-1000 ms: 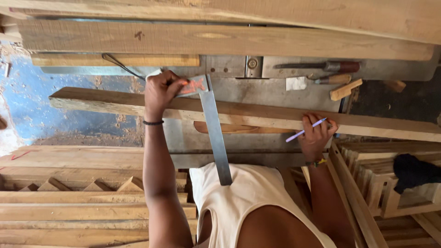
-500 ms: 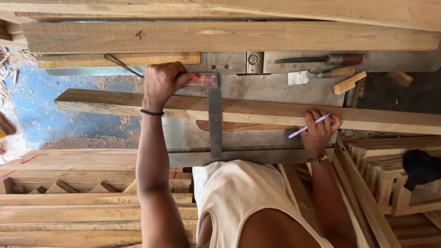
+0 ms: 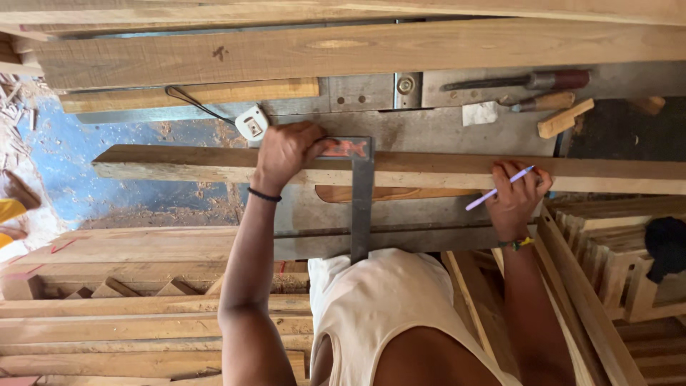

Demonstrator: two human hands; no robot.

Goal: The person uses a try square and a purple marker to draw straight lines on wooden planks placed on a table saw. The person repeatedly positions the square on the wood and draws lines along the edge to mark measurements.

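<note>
Wooden plank [image 3: 429, 170] | left hand [image 3: 286, 154] clamped on square [image 3: 359, 193] | right hand [image 3: 516, 196] pinching pencil [image 3: 499, 189] | chisels [image 3: 529, 80] beyond

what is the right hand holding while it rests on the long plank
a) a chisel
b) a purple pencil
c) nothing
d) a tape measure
b: the right hand grips a purple pencil as it rests on the long plank, while the left hand presses a metal try square against that plank, and the white tape measure lies apart on the machine table.
</note>
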